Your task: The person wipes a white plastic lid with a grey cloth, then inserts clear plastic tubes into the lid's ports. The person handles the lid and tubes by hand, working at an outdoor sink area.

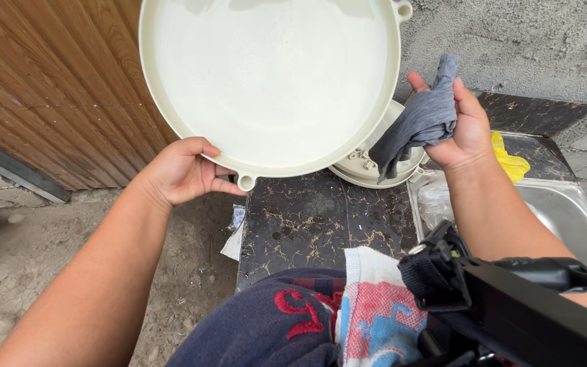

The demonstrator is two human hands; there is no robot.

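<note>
My left hand (183,171) grips the lower rim of a large round cream plastic tray (270,81), held up tilted so its inside faces me. Its surface looks wet and shiny. My right hand (462,129) is shut on a grey cloth (419,122), which hangs just right of the tray's rim, apart from it. Behind the tray a second cream round piece (375,173) lies on the dark marbled counter (321,221).
A steel sink (572,217) sits to the right, with a yellow item (511,163) at its far edge. A wooden panel (49,88) stands on the left above rough concrete ground (28,258). A patterned towel (378,312) lies on my lap beside a black camera strap mount (511,299).
</note>
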